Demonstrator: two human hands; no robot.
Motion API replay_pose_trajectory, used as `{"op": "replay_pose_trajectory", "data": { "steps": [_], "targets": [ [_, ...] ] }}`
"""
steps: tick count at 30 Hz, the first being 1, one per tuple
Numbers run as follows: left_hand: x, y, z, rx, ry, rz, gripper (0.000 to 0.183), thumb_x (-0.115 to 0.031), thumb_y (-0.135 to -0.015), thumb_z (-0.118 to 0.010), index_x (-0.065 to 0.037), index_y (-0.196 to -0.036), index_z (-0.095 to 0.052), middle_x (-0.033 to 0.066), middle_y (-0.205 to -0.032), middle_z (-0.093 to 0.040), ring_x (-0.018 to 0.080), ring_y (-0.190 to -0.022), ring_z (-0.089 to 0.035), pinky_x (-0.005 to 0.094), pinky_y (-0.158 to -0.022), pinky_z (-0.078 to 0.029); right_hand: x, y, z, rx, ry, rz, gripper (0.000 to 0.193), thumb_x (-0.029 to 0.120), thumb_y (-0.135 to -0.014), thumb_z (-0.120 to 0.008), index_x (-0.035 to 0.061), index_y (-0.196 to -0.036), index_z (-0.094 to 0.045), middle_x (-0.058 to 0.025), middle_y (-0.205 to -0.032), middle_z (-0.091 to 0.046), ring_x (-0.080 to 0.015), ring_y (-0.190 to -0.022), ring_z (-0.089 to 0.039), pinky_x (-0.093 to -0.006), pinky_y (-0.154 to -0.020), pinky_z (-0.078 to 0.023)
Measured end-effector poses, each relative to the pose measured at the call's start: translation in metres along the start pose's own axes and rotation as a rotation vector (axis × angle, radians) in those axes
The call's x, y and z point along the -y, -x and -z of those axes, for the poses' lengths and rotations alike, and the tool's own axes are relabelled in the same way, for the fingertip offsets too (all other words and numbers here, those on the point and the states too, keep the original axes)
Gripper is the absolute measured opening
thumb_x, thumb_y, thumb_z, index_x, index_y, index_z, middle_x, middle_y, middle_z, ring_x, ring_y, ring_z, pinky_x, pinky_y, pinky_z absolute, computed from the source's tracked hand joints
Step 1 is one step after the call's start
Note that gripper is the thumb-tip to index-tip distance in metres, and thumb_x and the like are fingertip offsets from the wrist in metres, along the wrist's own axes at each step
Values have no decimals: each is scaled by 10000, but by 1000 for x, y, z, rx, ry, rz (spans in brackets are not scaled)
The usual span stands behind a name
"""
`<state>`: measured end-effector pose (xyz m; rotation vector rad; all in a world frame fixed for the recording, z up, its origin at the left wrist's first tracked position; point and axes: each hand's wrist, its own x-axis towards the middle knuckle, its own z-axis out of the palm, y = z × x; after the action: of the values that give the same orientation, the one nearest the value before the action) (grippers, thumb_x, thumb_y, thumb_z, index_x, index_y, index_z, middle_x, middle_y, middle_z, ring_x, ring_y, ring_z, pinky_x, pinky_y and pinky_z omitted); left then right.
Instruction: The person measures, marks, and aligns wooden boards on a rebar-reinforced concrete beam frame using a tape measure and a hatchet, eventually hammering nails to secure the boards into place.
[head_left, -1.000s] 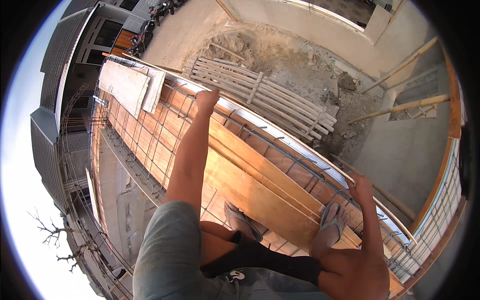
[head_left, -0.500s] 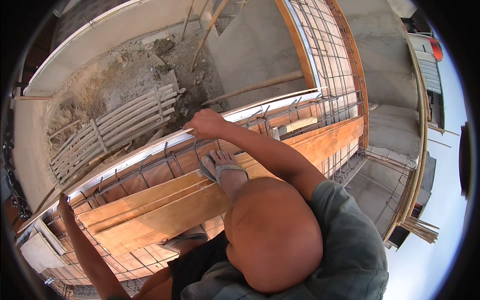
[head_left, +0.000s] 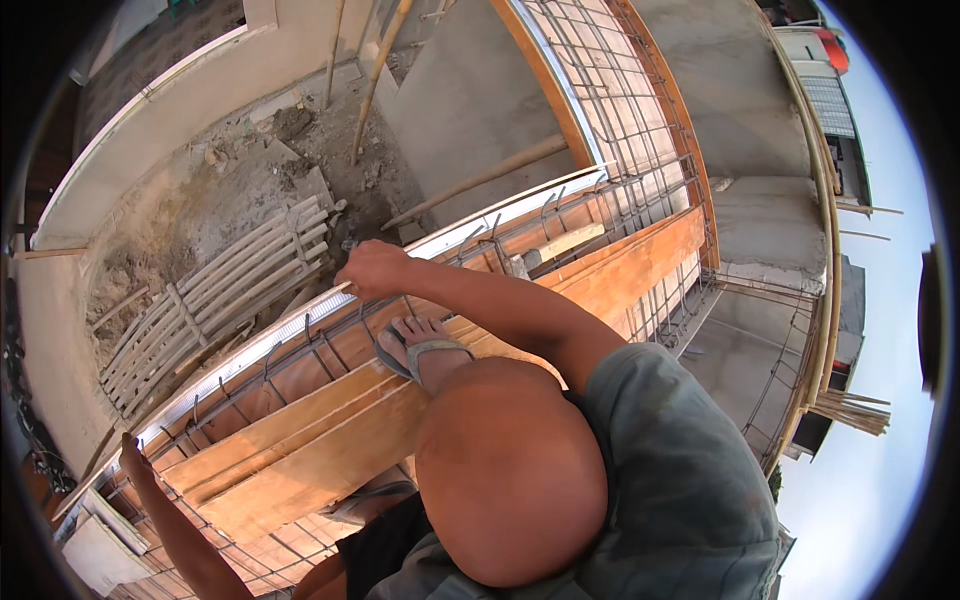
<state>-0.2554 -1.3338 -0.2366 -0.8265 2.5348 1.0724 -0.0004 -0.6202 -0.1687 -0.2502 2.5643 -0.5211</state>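
Observation:
My right hand is closed over the long metal-edged strip that runs along the formwork's far side. At the left end of that same strip is my left hand, seen edge-on; its fingers look bent against the strip and are partly hidden. Between my arms, wooden boards lie across the steel reinforcing bars. My sandalled foot rests by the boards, below my right forearm. A hammer with a pale handle lies beyond that forearm, touched by neither hand.
Past the strip the space drops to a floor with rubble and a rack of bamboo poles. Upright bamboo props stand there. More meshed reinforcement continues at the upper right, beside a grey concrete wall.
The view has shifted, so the scene sits farther left and the hammer slightly higher. Both hands stay at about the same places along the strip.

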Motion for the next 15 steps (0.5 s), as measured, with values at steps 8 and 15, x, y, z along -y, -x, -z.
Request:
{"op": "replay_pose_trajectory", "data": {
  "steps": [8,15],
  "targets": [
    [-8,9,8,-90,138,-16,478,-483,-827,-751,-12,-906,-735,-32,-553,-446,77,-391,-298,259,-398,-236,6,6,5,-43,-45,-21,343,269,-845,-697,184,-1174,-750,-174,-923,-739,-371,-923,-702,-486,-855,-548],
    [-9,12,2,-87,105,19,490,-490,-836,-744,-7,-921,-737,-31,-532,-414,76,-399,-311,261,-399,-229,7,6,9,-47,-98,-40,334,276,-839,-711,179,-1155,-759,-173,-946,-742,-366,-927,-705,-469,-860,-553]
  ]
}}
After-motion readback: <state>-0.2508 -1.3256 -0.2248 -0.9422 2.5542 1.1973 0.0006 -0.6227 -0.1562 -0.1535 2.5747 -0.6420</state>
